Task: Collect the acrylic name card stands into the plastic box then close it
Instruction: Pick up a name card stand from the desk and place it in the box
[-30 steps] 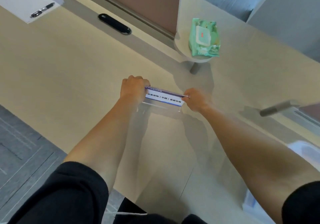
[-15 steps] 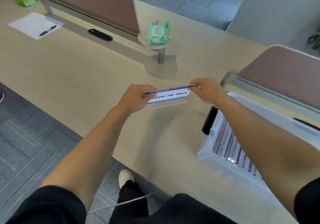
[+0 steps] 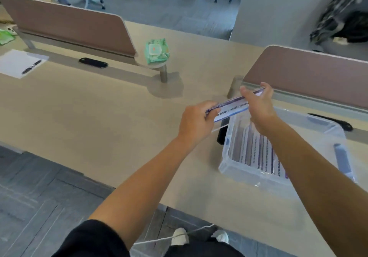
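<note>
carried rightward since half a second ago: acrylic name card stand point(image 3: 232, 108) now level with the near-left corner of the plastic box point(image 3: 251, 179), no longer out over bare tabletop point(image 3: 89, 121). view swung right too; more of the box in frame.

stand held in the air, long axis tilted, right end higher and farther. printed insert facing the camera, clear foot hanging below the left end, just above the box's left rim.

box open, no lid seen on it. row of earlier stands lying inside, packed side by side along the box's length.

step in hand, by judgement: lowering this stand into the box. to do well: turn parallel to those already in, bring over the free strip at the left of the row, lower flat, not drop. keep the clear foot from catching on the rim. release only once resting.

left hand point(image 3: 196, 124): curled closed on the stand's left end, thumb on top, fingers underneath.
right hand point(image 3: 258, 105): loosely open, thumb and fingers spread round the right end; contact along the top edge, firmness of grip unclear owing to blur.

dark object point(image 3: 222, 135) on tabletop just left of box; kind not discernible.
</note>
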The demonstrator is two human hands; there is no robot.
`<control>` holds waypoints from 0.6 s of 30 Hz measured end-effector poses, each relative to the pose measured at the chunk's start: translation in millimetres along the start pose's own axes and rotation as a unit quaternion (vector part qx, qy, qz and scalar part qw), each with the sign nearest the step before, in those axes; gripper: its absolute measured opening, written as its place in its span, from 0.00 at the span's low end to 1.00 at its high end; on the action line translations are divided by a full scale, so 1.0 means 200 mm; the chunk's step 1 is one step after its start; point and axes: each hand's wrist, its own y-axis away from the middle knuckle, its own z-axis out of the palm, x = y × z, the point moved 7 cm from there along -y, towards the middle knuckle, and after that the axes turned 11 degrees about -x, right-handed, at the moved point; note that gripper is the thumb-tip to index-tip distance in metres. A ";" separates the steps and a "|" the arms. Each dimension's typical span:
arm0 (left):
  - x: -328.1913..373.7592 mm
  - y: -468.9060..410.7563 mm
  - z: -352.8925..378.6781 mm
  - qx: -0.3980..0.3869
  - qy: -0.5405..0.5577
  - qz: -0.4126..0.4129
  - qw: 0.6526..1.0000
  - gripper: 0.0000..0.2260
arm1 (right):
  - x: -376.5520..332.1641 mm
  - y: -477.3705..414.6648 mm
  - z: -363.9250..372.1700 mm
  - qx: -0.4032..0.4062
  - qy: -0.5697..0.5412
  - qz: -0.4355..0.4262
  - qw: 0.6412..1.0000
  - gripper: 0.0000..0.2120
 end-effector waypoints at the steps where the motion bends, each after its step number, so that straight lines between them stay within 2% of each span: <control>1: 0.02 -0.01 0.03 -0.004 0.005 0.003 1.000 0.08 | 0.01 0.02 -0.03 0.003 -0.020 0.013 1.000 0.32; 4: 0.12 -0.02 0.12 -0.039 0.017 0.013 0.999 0.08 | 0.08 0.10 -0.14 0.012 -0.068 0.050 0.996 0.26; 7: 0.22 -0.02 0.23 -0.059 0.030 0.025 0.997 0.07 | 0.11 0.17 -0.26 0.020 -0.088 0.062 0.994 0.25; 10: 0.35 -0.02 0.33 -0.057 0.044 0.047 0.996 0.07 | 0.12 0.23 -0.38 0.022 -0.166 0.081 0.983 0.26; 14: 0.55 -0.02 0.52 -0.089 0.081 0.092 0.988 0.08 | 0.16 0.24 -0.67 0.071 -0.196 0.061 0.976 0.30; 16: 0.62 -0.03 0.63 -0.147 0.103 0.115 0.977 0.11 | 0.20 0.22 -0.81 0.078 -0.188 0.066 0.977 0.32; 18: 0.64 -0.02 0.78 -0.260 0.114 0.107 0.953 0.20 | 0.24 0.19 -0.94 0.071 -0.180 0.063 0.979 0.32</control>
